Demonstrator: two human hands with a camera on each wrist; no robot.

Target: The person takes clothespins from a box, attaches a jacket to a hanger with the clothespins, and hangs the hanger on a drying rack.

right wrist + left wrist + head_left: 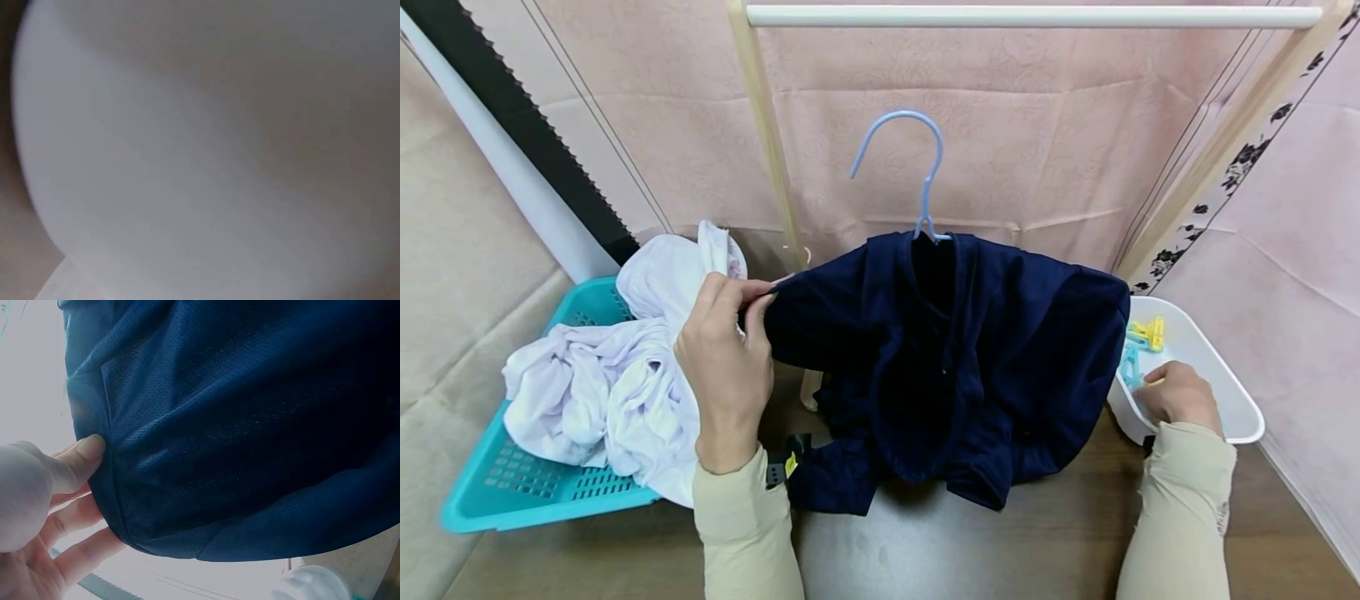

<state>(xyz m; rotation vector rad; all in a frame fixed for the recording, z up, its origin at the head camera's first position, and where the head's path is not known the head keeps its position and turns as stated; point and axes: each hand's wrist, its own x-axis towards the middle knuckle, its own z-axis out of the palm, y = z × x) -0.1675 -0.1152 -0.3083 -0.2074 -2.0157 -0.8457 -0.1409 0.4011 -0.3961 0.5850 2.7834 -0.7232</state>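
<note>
The garment (1037,350), on its hanger (937,158) over the counter (1000,558), stretches left to right: the left hand (727,367), nearer, pinches its left end; the right hand (1183,396) lies beyond the other end, in the box (1206,346), its grip unclear.

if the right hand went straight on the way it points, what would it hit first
Probably the light-blue clips just ahead of the right hand, inside the white tub; the head view leaves depth unclear.

No readable text, apparently.
</note>
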